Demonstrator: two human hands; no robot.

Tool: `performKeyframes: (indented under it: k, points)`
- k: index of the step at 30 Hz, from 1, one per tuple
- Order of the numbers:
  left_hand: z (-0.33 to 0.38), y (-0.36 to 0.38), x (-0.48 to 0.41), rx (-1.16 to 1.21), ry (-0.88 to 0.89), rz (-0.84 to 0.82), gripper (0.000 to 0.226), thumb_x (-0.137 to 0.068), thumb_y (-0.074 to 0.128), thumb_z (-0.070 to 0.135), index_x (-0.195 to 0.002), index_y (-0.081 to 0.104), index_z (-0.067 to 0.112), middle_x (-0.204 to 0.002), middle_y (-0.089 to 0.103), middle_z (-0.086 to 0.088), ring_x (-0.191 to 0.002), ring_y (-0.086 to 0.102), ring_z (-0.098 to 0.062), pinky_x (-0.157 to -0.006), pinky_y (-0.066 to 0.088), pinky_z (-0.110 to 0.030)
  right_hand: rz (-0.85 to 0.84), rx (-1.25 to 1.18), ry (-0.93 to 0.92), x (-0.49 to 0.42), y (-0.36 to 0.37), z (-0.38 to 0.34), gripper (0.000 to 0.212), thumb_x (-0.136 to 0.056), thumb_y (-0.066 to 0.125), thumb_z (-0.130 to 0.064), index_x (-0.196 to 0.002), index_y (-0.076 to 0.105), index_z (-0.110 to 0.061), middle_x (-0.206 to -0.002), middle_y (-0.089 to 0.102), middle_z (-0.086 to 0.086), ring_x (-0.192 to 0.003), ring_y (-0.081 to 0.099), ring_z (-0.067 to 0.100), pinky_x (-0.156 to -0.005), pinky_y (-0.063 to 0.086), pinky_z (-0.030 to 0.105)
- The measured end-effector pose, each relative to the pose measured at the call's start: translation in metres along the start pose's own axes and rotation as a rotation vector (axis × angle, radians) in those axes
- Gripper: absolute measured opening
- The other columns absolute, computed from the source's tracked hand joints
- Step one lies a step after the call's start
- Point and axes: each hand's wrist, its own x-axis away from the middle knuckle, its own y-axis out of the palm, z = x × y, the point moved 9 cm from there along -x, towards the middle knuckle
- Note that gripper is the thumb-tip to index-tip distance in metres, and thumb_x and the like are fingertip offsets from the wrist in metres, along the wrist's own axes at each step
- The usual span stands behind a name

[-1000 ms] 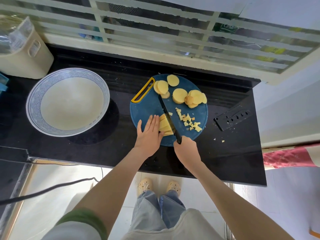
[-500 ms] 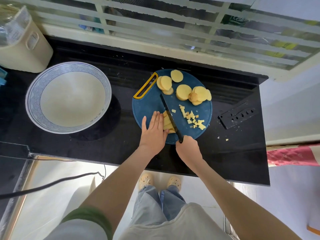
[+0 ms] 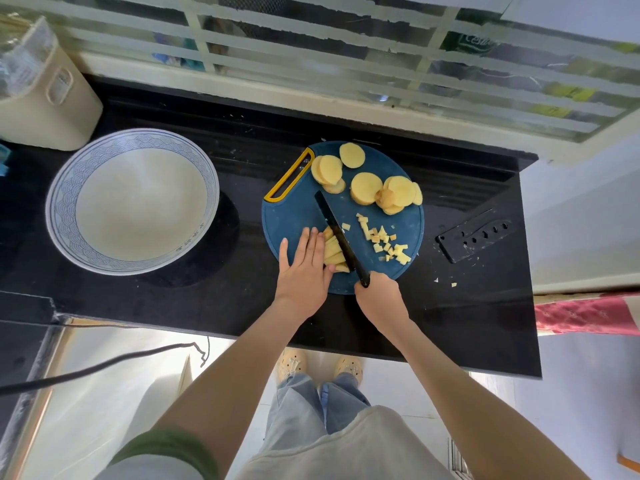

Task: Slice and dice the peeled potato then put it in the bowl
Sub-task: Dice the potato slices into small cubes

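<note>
While left grip (image 3: 304, 268) presses, fingers straight, on potato strips (image 3: 331, 251) at near edge of board (image 3: 294, 216), right grip (image 3: 379, 296) stays clamped on knife (image 3: 339, 237); dice pile (image 3: 388, 242) unchanged, bowl (image 3: 62, 202) left of board unfilled: dicing continues.

Bowl (image 3: 131, 202) left of cutting board (image 3: 298, 216)

A round blue cutting board (image 3: 294, 216) lay on the black counter (image 3: 242, 299). At the board's near edge the left hand (image 3: 304, 268) pressed flat, fingers straight, on a stack of potato strips (image 3: 333, 252). The right hand (image 3: 379, 296) gripped the handle of the knife (image 3: 337, 237), whose blade lay against the strips' right side. Diced cubes (image 3: 388, 242) lay on the board's right part and round slices (image 3: 367, 187) on its far part. Left of the board stood a white bowl (image 3: 133, 202); right of it lay a black perforated sheath (image 3: 472, 235).
</note>
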Motion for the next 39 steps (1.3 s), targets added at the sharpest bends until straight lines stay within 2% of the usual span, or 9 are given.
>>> performKeyframes:
  k: [5,20,25,28,30,32,33,35,39]
  points:
    - [0.004,-0.001,-0.001,0.008,0.036,-0.053,0.061,-0.103,0.012,0.043,-0.152,-0.005,0.013,-0.162,-0.001,-0.004,-0.148,-0.011,-0.021,-0.114,-0.012,-0.049,-0.002,0.045,-0.022,-0.002,-0.008,0.002,0.014,-0.097,0.043,-0.02,-0.09,0.052,-0.012,-0.075,0.052,0.001,-0.065,0.053,0.013,-0.055,0.042,0.023]
    - [0.004,0.001,-0.002,-0.031,0.032,-0.12,0.061,-0.103,0.01,0.045,-0.152,-0.008,0.014,-0.161,-0.006,-0.003,-0.147,-0.013,-0.021,-0.115,-0.011,-0.051,0.067,0.053,-0.06,-0.007,-0.012,-0.009,0.02,-0.098,0.044,-0.021,-0.101,0.056,-0.006,-0.087,0.058,0.008,-0.076,0.06,0.02,-0.066,0.051,0.032]
    - [0.004,-0.003,-0.001,0.003,0.028,-0.13,0.062,-0.102,0.011,0.046,-0.152,-0.009,0.014,-0.161,-0.009,-0.004,-0.147,-0.012,-0.023,-0.115,-0.01,-0.05,0.112,0.023,-0.033,-0.004,-0.036,0.007,0.015,-0.096,0.041,-0.019,-0.088,0.05,-0.01,-0.082,0.056,0.007,-0.062,0.05,0.013,-0.053,0.039,0.026]
    - [-0.001,-0.013,-0.004,0.105,-0.041,-0.099,0.058,-0.103,0.015,0.042,-0.154,0.001,0.015,-0.162,0.001,-0.002,-0.148,-0.001,-0.02,-0.117,-0.004,-0.047,0.137,0.177,-0.104,0.0,-0.056,0.003,0.018,-0.097,0.042,-0.026,-0.085,0.047,-0.014,-0.077,0.054,0.003,-0.064,0.052,0.017,-0.054,0.039,0.028]
    - [-0.008,-0.033,-0.007,0.181,-0.099,0.021,0.052,-0.103,0.028,0.033,-0.151,0.021,0.013,-0.156,0.025,-0.006,-0.143,0.023,-0.022,-0.115,0.012,-0.046,0.171,0.308,-0.152,0.004,-0.069,0.003,0.018,-0.098,0.042,-0.028,-0.086,0.044,-0.014,-0.074,0.051,0.002,-0.067,0.053,0.021,-0.057,0.041,0.029]
    - [-0.013,-0.068,-0.01,0.217,-0.124,0.258,0.041,-0.094,0.046,0.018,-0.134,0.05,0.01,-0.128,0.056,-0.011,-0.115,0.052,-0.028,-0.097,0.035,-0.045,0.223,0.419,-0.192,0.008,-0.081,0.006,0.017,-0.098,0.041,-0.029,-0.089,0.043,-0.014,-0.075,0.052,0.001,-0.068,0.055,0.023,-0.059,0.041,0.03]
    - [-0.013,-0.084,-0.01,0.218,-0.122,0.382,0.036,-0.088,0.047,0.014,-0.121,0.059,0.011,-0.109,0.062,-0.009,-0.098,0.058,-0.028,-0.085,0.039,-0.041,0.25,0.479,-0.215,0.01,-0.085,0.007,0.017,-0.098,0.042,-0.03,-0.093,0.044,-0.014,-0.077,0.056,0.002,-0.07,0.058,0.025,-0.059,0.041,0.03]
    - [-0.001,-0.111,-0.012,0.248,-0.028,0.527,0.034,-0.079,0.038,0.013,-0.102,0.063,0.018,-0.087,0.059,-0.001,-0.078,0.056,-0.023,-0.074,0.026,-0.034,0.291,0.591,-0.265,0.013,-0.091,0.01,0.019,-0.099,0.041,-0.033,-0.102,0.046,-0.014,-0.084,0.063,0.002,-0.074,0.063,0.024,-0.058,0.04,0.029]
    - [0.056,-0.12,-0.024,0.283,0.31,0.433,0.036,-0.075,0.033,0.011,-0.086,0.062,0.03,-0.083,0.058,0.012,-0.079,0.048,-0.014,-0.073,0.014,-0.03,0.313,0.75,-0.344,0.015,-0.095,0.013,0.017,-0.1,0.038,-0.031,-0.103,0.044,-0.016,-0.078,0.055,-0.002,-0.061,0.054,0.022,-0.051,0.034,0.028]
